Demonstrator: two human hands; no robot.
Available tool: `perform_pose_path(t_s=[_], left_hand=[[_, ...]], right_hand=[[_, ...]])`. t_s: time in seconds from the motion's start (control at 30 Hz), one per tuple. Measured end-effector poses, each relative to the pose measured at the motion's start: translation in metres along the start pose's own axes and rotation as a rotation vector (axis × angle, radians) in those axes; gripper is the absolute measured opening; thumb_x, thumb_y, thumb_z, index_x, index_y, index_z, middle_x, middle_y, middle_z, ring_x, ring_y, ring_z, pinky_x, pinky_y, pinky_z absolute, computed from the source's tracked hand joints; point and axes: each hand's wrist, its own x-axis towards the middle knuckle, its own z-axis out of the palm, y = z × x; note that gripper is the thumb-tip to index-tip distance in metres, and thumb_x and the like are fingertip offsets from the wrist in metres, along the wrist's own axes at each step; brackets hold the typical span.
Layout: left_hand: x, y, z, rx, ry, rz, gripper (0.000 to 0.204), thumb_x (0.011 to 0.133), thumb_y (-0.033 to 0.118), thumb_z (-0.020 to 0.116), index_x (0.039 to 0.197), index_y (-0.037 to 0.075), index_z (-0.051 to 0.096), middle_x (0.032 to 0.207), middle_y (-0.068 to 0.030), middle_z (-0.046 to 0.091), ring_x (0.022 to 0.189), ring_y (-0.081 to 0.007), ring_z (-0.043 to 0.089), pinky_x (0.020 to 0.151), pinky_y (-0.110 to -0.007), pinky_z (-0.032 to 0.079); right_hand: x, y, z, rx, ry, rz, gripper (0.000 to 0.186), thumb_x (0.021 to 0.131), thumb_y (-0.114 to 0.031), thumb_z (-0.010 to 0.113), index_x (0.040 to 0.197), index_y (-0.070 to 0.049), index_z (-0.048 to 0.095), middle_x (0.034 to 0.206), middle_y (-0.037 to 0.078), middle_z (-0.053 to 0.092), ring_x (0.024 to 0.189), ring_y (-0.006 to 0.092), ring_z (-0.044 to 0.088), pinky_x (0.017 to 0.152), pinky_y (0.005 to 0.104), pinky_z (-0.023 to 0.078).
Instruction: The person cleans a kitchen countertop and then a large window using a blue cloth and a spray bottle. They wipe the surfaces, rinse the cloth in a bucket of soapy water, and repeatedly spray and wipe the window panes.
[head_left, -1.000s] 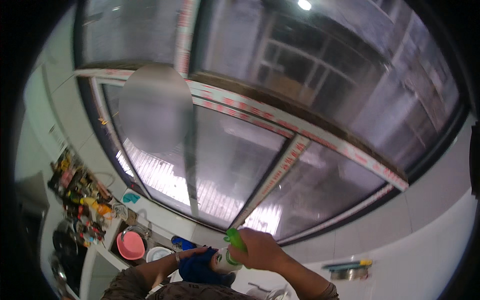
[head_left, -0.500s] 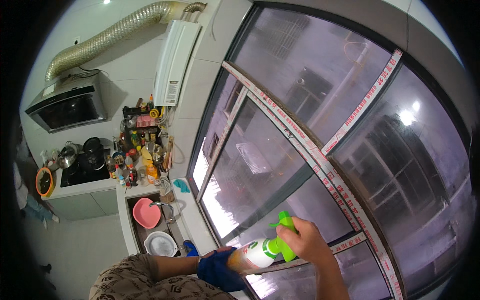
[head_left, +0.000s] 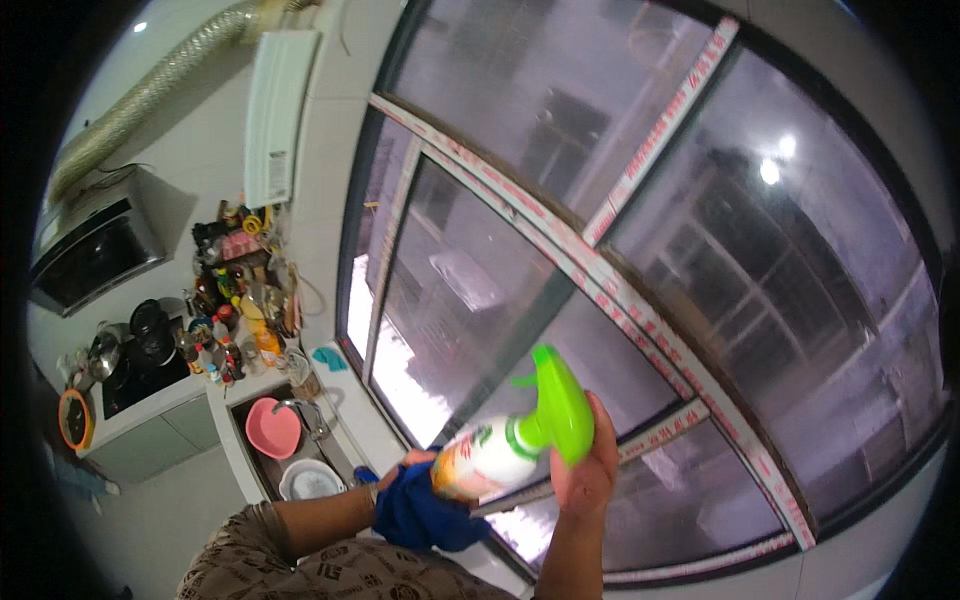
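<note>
A white spray bottle (head_left: 487, 458) with an orange-patterned base and a bright green trigger head is tilted in front of the window, its head toward the upper right. My left hand (head_left: 412, 462) is closed at the bottle's lower end, with a dark blue cloth (head_left: 425, 508) bunched in it and hanging below. Behind the green head, my right hand (head_left: 588, 465) is closed against it; the head hides part of its fingers. The window (head_left: 480, 300), with printed tape on its frame bars, spans the space beyond both hands.
To the left is a sink holding a pink basin (head_left: 272, 428) and a white basin (head_left: 310, 482). A faucet (head_left: 312, 418) stands beside them. A teal cloth (head_left: 328, 358) lies on the ledge. Bottles and jars (head_left: 225, 340) crowd the counter corner near the stove (head_left: 150, 385).
The spray bottle has risen and come closer to me. My right hand has shifted lower behind the trigger head, its wrist turned. The whole view has swung to the right.
</note>
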Motion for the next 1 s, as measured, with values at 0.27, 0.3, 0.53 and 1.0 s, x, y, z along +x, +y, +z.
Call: perform_pose_path(t_s=[0.27, 0.3, 0.53, 1.0], left_hand=[[0.044, -0.007, -0.024, -0.458, -0.261, -0.309, 0.057, 0.082, 0.033, 0.045, 0.124, -0.006, 0.039, 0.116, -0.0231, 0.051, 0.104, -0.0322, 0.053, 0.095, -0.040, 0.040], [0.056, -0.008, -0.029, -0.412, -0.305, -0.343, 0.056, 0.082, 0.033, 0.044, 0.122, -0.006, 0.040, 0.114, -0.0234, 0.053, 0.102, -0.0321, 0.054, 0.094, -0.039, 0.041], [0.079, -0.005, 0.036, -0.129, -0.165, -0.529, 0.059, 0.086, 0.042, 0.048, 0.130, 0.005, 0.035, 0.112, -0.0187, 0.054, 0.101, -0.0289, 0.054, 0.092, -0.040, 0.041], [0.078, -0.062, -0.136, 0.036, 0.115, -0.598, 0.046, 0.079, 0.036, 0.061, 0.114, 0.010, 0.047, 0.080, -0.0150, 0.060, 0.073, -0.0282, 0.060, 0.070, -0.040, 0.051]], right_hand=[[0.003, -0.026, -0.017, -0.074, -0.223, 0.104, 0.069, 0.071, -0.008, 0.067, 0.131, -0.005, 0.033, 0.124, 0.010, 0.045, 0.103, 0.0190, 0.052, 0.085, 0.0327, 0.043], [0.005, -0.039, -0.012, -0.024, -0.191, 0.139, 0.069, 0.073, -0.006, 0.066, 0.132, -0.006, 0.030, 0.125, 0.010, 0.043, 0.102, 0.0188, 0.052, 0.083, 0.0318, 0.044], [-0.053, -0.106, -0.042, -0.367, 0.163, -0.051, 0.072, 0.063, -0.008, 0.071, 0.127, -0.005, 0.038, 0.115, 0.012, 0.050, 0.085, 0.0174, 0.056, 0.076, 0.0316, 0.048], [-0.168, -0.307, -0.090, -1.031, 1.088, 0.017, 0.036, 0.074, -0.019, 0.061, 0.106, -0.003, 0.054, 0.093, 0.006, 0.058, 0.087, 0.0162, 0.054, 0.073, 0.0301, 0.042]])
